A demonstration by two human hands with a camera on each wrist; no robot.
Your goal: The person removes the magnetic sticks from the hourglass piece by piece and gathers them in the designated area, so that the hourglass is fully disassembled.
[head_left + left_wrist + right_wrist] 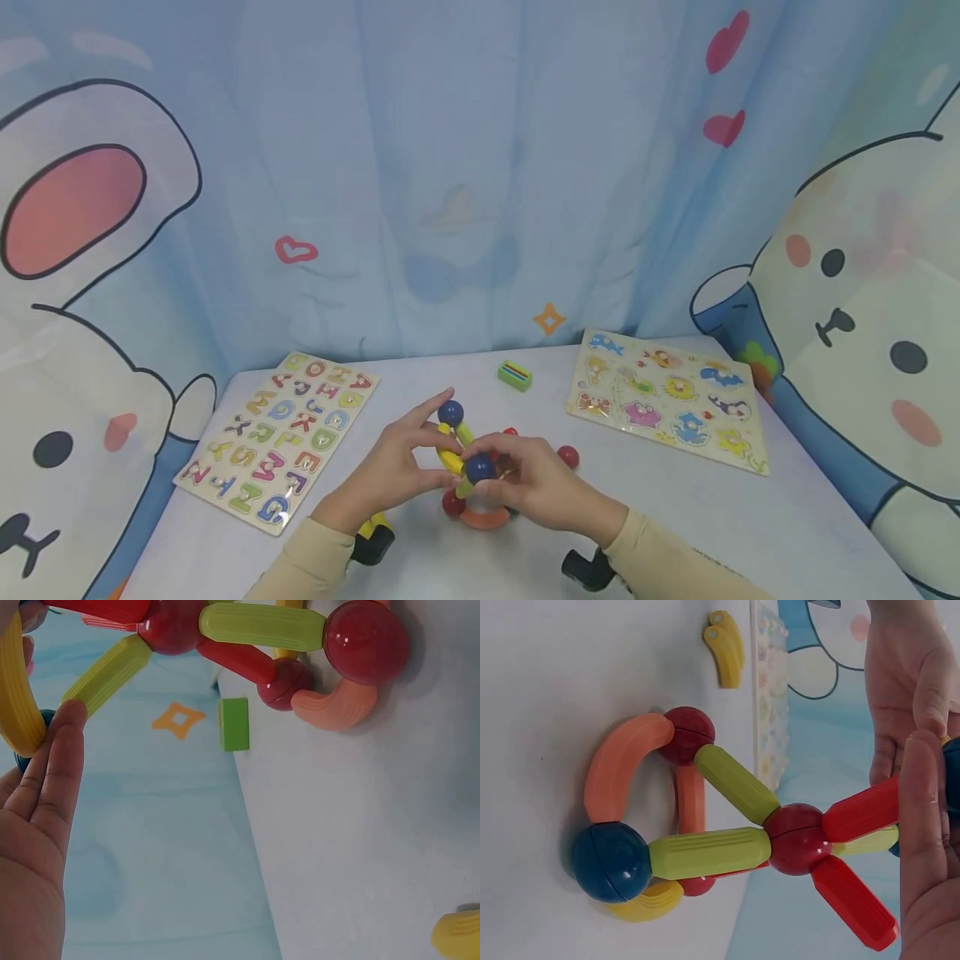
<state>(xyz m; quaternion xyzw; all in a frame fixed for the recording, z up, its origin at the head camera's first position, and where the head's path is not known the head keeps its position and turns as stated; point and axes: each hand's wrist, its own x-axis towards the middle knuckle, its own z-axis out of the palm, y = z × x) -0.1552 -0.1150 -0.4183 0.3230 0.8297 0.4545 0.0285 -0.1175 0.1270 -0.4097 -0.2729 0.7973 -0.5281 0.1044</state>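
Both hands are at a toy built of ribbed magnetic sticks and balls. My left hand holds a yellow curved stick between thumb and fingers, close to an upper blue ball. Opposite, my right hand pinches another blue ball with thumb and fingers. Below them, a central red ball joins green and red straight sticks. The base has orange curved sticks, a blue ball and red balls. My right hand partly hides the toy in the head view.
A letter puzzle board lies at left, an animal puzzle board at back right. A small green block stands near the curtain. Yellow curved sticks lie by the left forearm. Right of the toy is a red ball.
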